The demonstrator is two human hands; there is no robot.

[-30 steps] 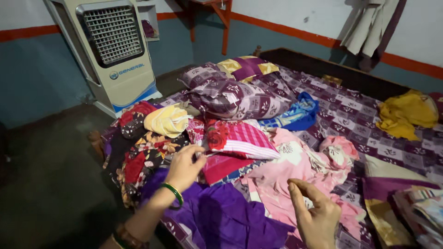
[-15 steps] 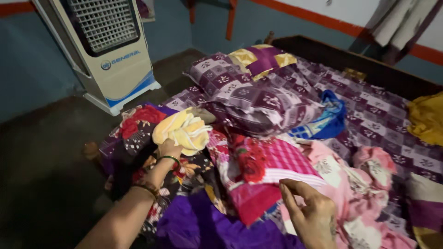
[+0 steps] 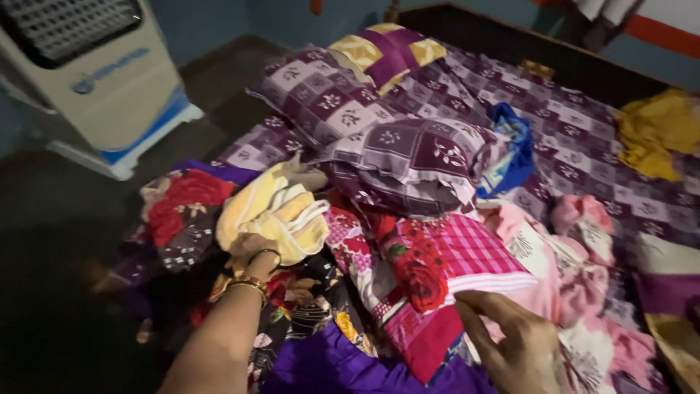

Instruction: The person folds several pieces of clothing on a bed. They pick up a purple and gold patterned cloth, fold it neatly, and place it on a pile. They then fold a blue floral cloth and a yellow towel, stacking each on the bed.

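the left hand (image 3: 251, 252) was closed on the lower edge of a yellow folded cloth (image 3: 273, 211), fingers tucked underneath so that only the knuckles and the bangled wrist showed. the cloth lay directly above and beyond the hand, on top of the pile at the near left corner of the bed (image 3: 583, 124), resting on a dark floral cloth (image 3: 182, 219) and just beside a pink checked cloth with red roses (image 3: 445, 255). its long axis ran diagonally, from the hand at lower left up toward the purple patterned pillow (image 3: 408, 157) at upper right, with the layered fold edges facing right. the right hand (image 3: 521, 343) was held loosely open (fingers slightly curled, gripping nothing), its fingertips touching the lower border of the pink checked cloth. a purple satin cloth (image 3: 328, 365) lay between the two forearms at the bottom of the view. a blue cloth (image 3: 514, 146) sat just behind the pillow, a yellow garment (image 3: 656, 131) lay well apart at the far right, and an air cooler (image 3: 95, 80) stood on the floor at upper left.
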